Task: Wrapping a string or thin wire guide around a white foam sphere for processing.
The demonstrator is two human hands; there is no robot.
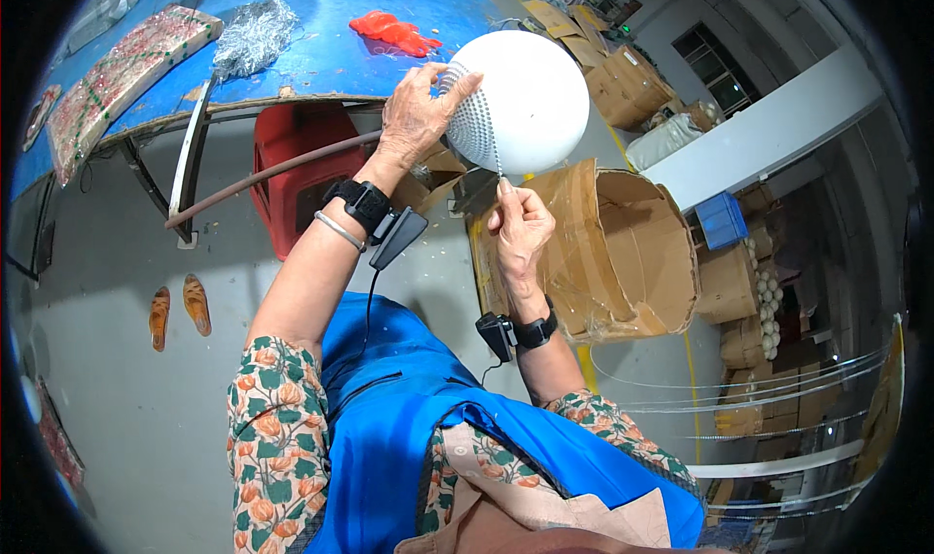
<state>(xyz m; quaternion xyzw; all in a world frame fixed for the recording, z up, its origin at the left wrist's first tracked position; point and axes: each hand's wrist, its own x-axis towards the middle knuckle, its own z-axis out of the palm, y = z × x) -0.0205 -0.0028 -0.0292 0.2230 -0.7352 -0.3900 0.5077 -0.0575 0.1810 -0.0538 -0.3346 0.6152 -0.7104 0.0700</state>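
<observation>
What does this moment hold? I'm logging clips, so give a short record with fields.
left hand: grips the white ball, thumb on its beaded patch
right hand: pinches the bead strand hanging from the ball
below the ball: open cardboard box
table: blue top with red object and silver tinsel
floor: pair of sandals

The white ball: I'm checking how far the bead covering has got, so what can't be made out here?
- White ball, head view: far side faces away; the left hand covers part of the beaded patch.
- Bead strand: too thin to see how the right hand pinches it.
- Open cardboard box: contents unclear.
</observation>
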